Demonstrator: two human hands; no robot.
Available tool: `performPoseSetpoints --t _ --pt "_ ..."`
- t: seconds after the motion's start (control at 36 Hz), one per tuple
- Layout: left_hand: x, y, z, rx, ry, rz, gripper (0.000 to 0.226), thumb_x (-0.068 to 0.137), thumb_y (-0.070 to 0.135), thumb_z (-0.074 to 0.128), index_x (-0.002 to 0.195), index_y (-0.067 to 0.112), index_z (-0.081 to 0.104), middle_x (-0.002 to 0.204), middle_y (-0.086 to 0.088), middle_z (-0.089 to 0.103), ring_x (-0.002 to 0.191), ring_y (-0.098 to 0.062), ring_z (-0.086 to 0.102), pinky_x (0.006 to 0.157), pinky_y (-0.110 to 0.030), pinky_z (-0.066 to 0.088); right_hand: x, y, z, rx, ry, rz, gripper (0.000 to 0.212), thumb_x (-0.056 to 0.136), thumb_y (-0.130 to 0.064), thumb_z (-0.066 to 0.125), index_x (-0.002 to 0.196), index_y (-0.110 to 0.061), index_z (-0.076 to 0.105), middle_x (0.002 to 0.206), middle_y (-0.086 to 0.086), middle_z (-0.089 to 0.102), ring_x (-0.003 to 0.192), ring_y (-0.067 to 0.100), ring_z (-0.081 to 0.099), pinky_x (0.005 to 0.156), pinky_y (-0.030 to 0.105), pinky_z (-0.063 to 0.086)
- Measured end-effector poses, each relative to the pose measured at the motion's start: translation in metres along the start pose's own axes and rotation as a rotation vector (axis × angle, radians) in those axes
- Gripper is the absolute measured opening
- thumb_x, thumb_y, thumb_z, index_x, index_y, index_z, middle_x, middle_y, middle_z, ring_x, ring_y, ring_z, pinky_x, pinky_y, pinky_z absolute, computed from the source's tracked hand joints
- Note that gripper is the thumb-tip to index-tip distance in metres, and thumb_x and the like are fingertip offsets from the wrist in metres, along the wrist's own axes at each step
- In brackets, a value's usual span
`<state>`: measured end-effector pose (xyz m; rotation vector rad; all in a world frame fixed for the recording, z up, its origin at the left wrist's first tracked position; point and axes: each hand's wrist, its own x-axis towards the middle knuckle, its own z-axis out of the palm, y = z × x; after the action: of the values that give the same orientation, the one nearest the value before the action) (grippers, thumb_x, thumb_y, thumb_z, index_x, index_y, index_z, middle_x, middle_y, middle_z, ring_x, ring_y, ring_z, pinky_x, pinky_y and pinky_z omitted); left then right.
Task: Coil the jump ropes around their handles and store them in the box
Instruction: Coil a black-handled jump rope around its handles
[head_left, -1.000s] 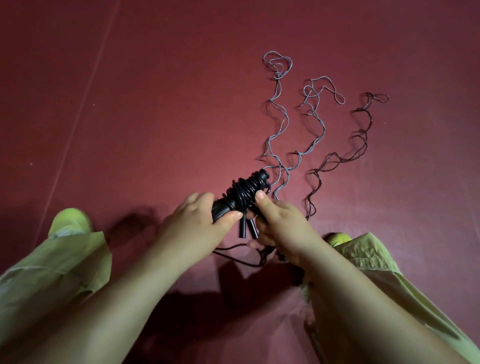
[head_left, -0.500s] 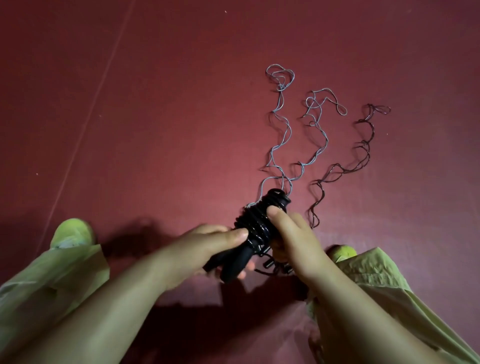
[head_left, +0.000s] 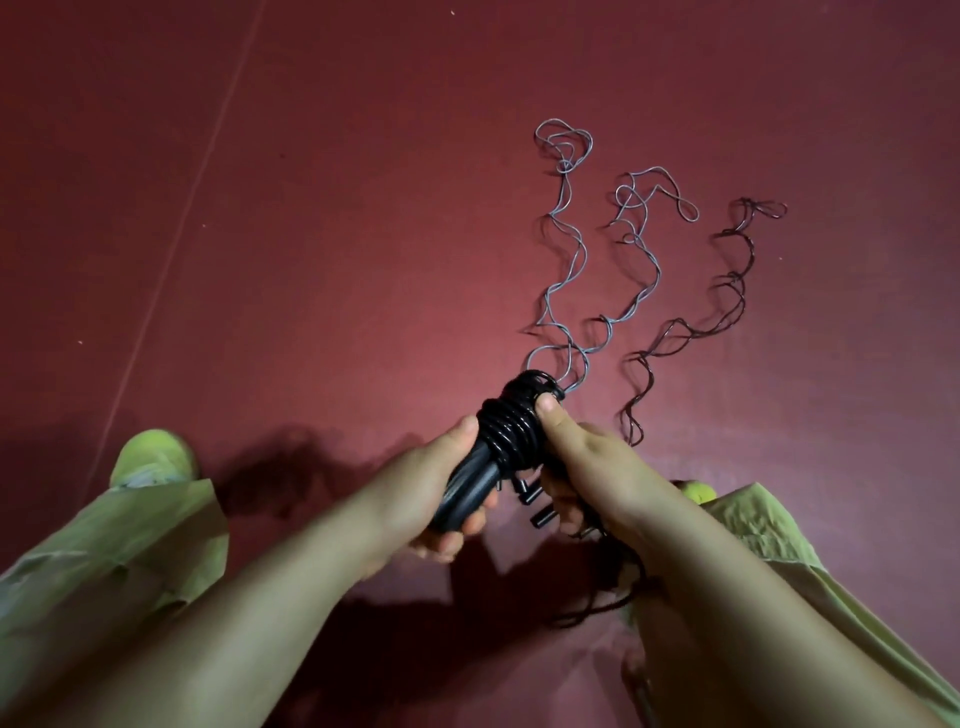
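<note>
Black rope (head_left: 511, 423), coiled on paired handles (head_left: 467, 486), held above the floor (head_left: 311, 234). Judged light; cord springy and glossy (likely to unwind if released), so hold where coil meets handles. Left hand (head_left: 431, 499) wraps the handles below the coil; right hand (head_left: 582, 467) grips beside it, thumb pinning the turns. Loose ropes (head_left: 571, 270) lie beyond the coil; box not in view.

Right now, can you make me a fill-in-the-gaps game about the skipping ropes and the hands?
1. The left hand grips the black ____.
2. The black rope coil is pressed by the right hand's ____.
3. The uncoiled ropes lie on a ____ floor.

Missing words: handles; thumb; red
</note>
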<state>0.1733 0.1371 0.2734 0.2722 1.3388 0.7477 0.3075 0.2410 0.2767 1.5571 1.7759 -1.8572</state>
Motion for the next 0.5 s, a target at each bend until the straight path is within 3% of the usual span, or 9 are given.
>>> performPoseSetpoints --t 0.06,0.14,0.25,0.36,0.5 --pt "0.004 -0.008 0.0 0.135 0.116 0.073 0.063 0.096 0.057 0.028 0.081 0.005 0.061 0.058 -0.005 0.055 0.042 -0.016 0.045 0.046 -0.02 0.037 0.001 0.001 0.001 -0.055 0.006 0.024 0.063 0.095 -0.062 0.03 0.066 -0.013 0.056 0.043 -0.006 0.039 0.039 0.017 0.046 0.053 0.028 0.04" --pt "0.006 -0.009 -0.001 0.457 0.265 0.196 0.068 0.089 0.066 0.027 0.08 0.007 0.059 0.066 -0.002 0.058 0.059 -0.021 0.052 0.06 -0.028 0.038 0.002 0.001 0.004 -0.082 0.028 -0.011 0.062 0.097 -0.058 0.028 0.069 -0.011 0.058 0.042 -0.005 0.044 0.038 0.015 0.05 0.044 0.018 0.036" --pt "0.004 -0.009 -0.004 0.889 0.507 0.2 0.05 0.087 0.065 0.032 0.079 0.018 0.046 0.08 0.003 0.057 0.082 -0.024 0.055 0.061 -0.032 0.034 0.0 0.0 0.013 0.1 -0.043 0.036 0.063 0.09 -0.067 0.031 0.061 -0.017 0.056 0.05 0.001 0.043 0.038 0.014 0.04 0.043 0.02 0.031" --pt "0.003 -0.008 -0.006 0.924 0.582 0.273 0.044 0.082 0.066 0.042 0.078 0.022 0.041 0.082 0.008 0.052 0.082 -0.021 0.052 0.061 -0.032 0.032 0.002 -0.002 0.019 0.171 -0.044 0.105 0.061 0.084 -0.074 0.034 0.062 -0.018 0.046 0.046 -0.007 0.04 0.039 0.01 0.029 0.044 0.024 0.02" --pt "0.003 -0.006 -0.013 0.869 0.539 0.249 0.045 0.07 0.056 0.068 0.079 0.023 0.038 0.081 0.009 0.052 0.079 -0.018 0.054 0.063 -0.032 0.042 0.003 -0.008 0.024 0.151 0.017 -0.095 0.039 0.092 -0.054 0.05 0.07 -0.023 0.047 0.05 -0.011 0.038 0.042 0.006 0.027 0.045 0.022 0.017"
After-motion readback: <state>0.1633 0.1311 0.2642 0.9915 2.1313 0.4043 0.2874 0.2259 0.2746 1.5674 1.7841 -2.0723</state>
